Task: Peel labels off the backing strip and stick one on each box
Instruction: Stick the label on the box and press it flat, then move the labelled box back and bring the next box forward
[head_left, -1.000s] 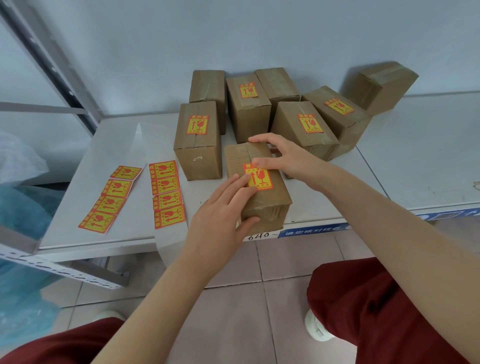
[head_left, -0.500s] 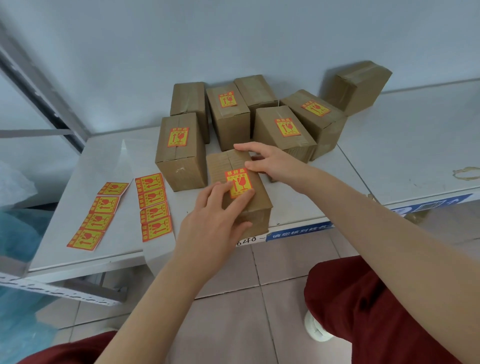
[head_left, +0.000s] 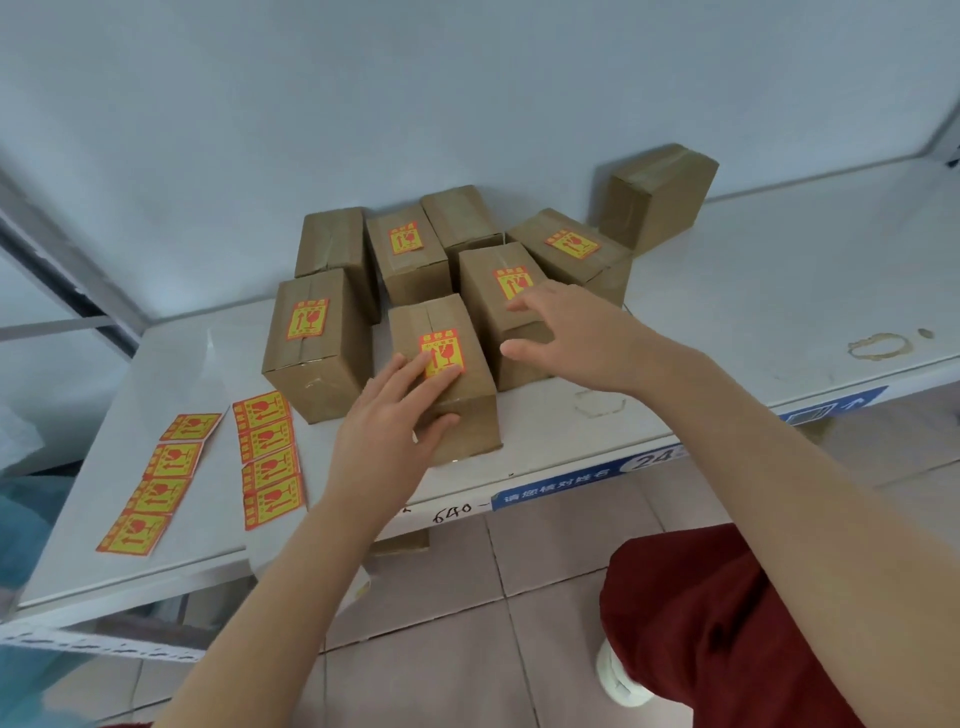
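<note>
— How many boxes do you have in front of you?

— You have eight brown boxes on the white tabletop (head_left: 779, 291). Five carry a red-and-yellow label on top; three are bare: two in the back row and one tilted box (head_left: 657, 195) leaning at the far right, apart from the cluster.

— Where are your hands?

— Your left hand (head_left: 387, 441) lies flat on the nearest box (head_left: 447, 384), near the front edge. Its fingers (head_left: 441, 379) are stretched out and together, pressing on the lower edge of that box's label (head_left: 440, 352), with the thumb down the front face. They pinch nothing.

— And the right?

— Your right hand (head_left: 576, 338) hovers just right of that box, over the next labelled box (head_left: 506, 312). Its fingers are spread wide and empty; I cannot tell whether they touch the cardboard.

— How many labels remain?

— Two backing strips lie to the left on the tabletop, well apart from your hands. The left strip (head_left: 158, 486) shows four labels, and the right strip (head_left: 267, 460) shows four, eight in all.
</note>
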